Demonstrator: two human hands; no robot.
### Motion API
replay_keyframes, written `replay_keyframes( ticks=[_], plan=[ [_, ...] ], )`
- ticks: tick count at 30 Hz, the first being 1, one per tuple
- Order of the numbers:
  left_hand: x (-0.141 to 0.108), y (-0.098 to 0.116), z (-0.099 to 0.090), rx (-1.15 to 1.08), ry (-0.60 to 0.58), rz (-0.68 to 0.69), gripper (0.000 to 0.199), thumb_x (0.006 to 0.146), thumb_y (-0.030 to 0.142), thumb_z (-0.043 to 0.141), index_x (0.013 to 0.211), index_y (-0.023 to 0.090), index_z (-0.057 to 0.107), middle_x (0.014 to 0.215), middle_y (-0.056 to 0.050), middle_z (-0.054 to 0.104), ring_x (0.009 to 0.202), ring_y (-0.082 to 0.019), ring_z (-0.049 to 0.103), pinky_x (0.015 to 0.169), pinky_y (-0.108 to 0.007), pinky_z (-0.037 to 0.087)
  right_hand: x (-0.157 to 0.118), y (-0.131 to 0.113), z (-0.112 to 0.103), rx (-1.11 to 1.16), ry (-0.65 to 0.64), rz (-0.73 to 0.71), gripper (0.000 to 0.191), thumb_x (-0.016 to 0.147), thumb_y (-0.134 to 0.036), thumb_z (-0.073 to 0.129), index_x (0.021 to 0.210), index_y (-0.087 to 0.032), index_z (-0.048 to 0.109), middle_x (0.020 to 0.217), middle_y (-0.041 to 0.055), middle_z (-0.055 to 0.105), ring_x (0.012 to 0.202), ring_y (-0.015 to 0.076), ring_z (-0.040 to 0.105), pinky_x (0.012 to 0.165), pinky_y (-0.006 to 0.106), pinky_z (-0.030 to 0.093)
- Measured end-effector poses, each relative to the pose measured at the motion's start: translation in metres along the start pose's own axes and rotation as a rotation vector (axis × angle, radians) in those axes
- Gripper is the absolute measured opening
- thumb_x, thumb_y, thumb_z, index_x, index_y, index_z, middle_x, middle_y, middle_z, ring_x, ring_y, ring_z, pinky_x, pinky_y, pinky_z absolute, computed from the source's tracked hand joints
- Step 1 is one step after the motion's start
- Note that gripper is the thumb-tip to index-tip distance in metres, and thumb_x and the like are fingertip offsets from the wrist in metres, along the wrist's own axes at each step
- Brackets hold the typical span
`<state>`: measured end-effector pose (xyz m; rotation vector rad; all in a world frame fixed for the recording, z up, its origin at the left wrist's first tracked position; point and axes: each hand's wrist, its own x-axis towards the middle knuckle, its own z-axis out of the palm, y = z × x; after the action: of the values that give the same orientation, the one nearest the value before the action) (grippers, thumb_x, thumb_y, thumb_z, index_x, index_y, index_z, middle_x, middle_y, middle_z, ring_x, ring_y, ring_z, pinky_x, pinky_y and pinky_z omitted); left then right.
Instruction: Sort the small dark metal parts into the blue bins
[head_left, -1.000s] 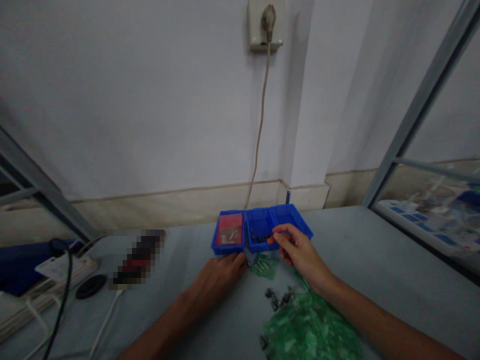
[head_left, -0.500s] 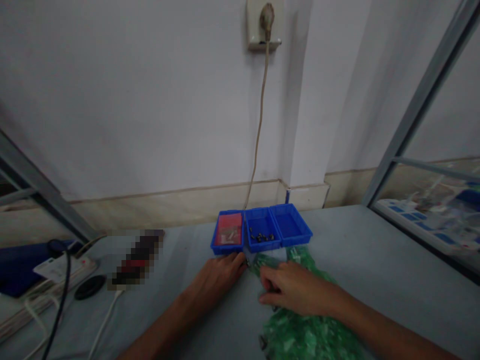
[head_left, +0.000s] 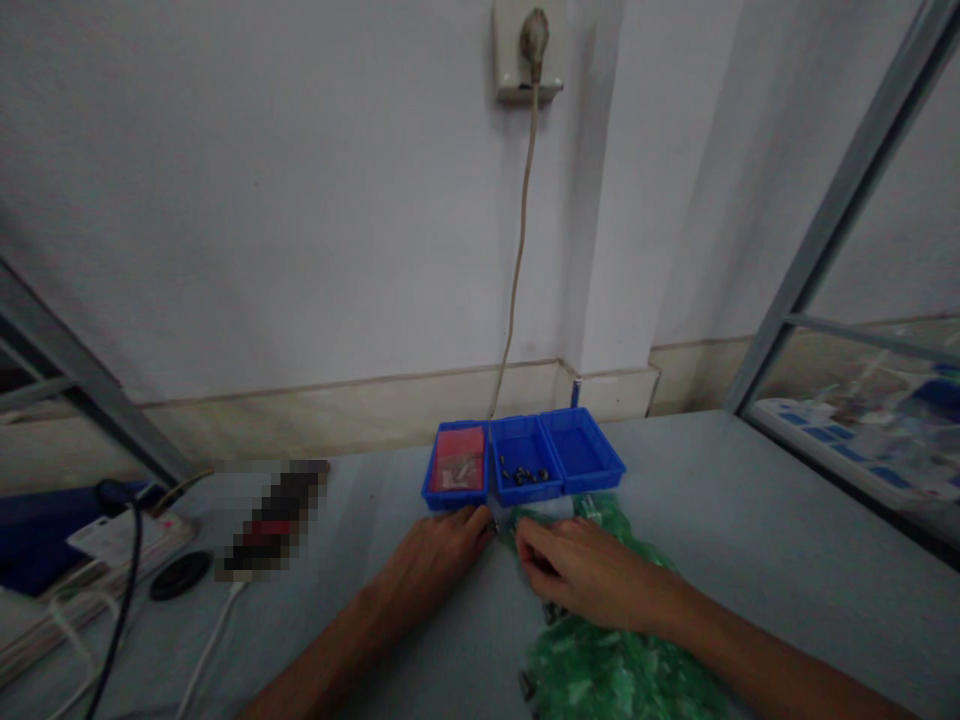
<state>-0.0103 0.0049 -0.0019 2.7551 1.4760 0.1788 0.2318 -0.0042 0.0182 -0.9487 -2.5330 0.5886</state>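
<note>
My left hand point(head_left: 448, 545) rests on the table just in front of the blue trays, its fingers closed at a small metal part point(head_left: 493, 525) that shows at the fingertips. My right hand point(head_left: 574, 568) is over the green plastic bags point(head_left: 615, 665), with thumb and forefinger pinched together. Whatever it may hold is hidden. A small gap separates the two hands. Small dark metal pieces point(head_left: 553, 612) lie under and beside the right hand.
Three blue trays stand side by side: the left tray point(head_left: 427, 490) holds a red bag point(head_left: 459, 455), the middle tray point(head_left: 517, 495) dark metal parts, the right tray point(head_left: 589, 445) nothing visible. Cables, a black disc point(head_left: 180, 576) and a power strip point(head_left: 161, 540) lie left.
My right hand's fingers have closed into a tighter pinch and shifted slightly left. The left hand stays in nearly the same place.
</note>
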Motion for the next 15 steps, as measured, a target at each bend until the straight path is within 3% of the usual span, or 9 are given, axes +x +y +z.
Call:
replay_keyframes(
  ticks=[4,6,11,15],
  plan=[
    [0.0007,0.0009,-0.0006,0.005,-0.012,-0.009,0.017,0.105,0.028,0.040,0.112,0.023,0.054,0.101,-0.003,0.070,0.087,-0.020,0.070,0.069,-0.028,0.054,0.0037,-0.0041,-0.0035,0.081,0.098,-0.029,0.023,0.096,-0.016,0.050,0.115,-0.025,0.059,0.096,0.0033,0.071,0.084,0.0199,0.066,0.074,0.029,0.042],
    [0.0010,0.0009,-0.0006,0.016,-0.013,-0.007,0.017,0.105,0.030,0.041,0.112,0.023,0.055,0.102,-0.004,0.070,0.087,-0.020,0.070,0.068,-0.028,0.054,0.0059,-0.0046,-0.0048,0.126,0.162,-0.044,0.020,0.101,-0.021,0.047,0.114,-0.026,0.061,0.104,0.0044,0.071,0.093,0.0208,0.066,0.080,0.030,0.044],
    [0.0009,-0.0003,0.0008,0.015,0.016,0.014,0.021,0.106,0.031,0.039,0.121,0.025,0.052,0.106,-0.004,0.070,0.089,-0.021,0.070,0.068,-0.029,0.054,0.0095,-0.0010,-0.0028,0.288,0.213,0.123,0.013,0.103,-0.034,0.048,0.101,-0.026,0.058,0.071,-0.0043,0.063,0.050,0.0129,0.058,0.055,0.025,0.040],
    [0.0013,-0.0005,0.0019,0.023,0.014,0.009,0.021,0.105,0.032,0.039,0.121,0.025,0.052,0.105,-0.004,0.070,0.086,-0.022,0.071,0.067,-0.030,0.054,0.0104,-0.0008,-0.0033,0.352,0.269,0.173,0.015,0.099,-0.037,0.055,0.091,-0.024,0.056,0.072,-0.0041,0.060,0.055,0.0127,0.055,0.052,0.024,0.034]
  ],
)
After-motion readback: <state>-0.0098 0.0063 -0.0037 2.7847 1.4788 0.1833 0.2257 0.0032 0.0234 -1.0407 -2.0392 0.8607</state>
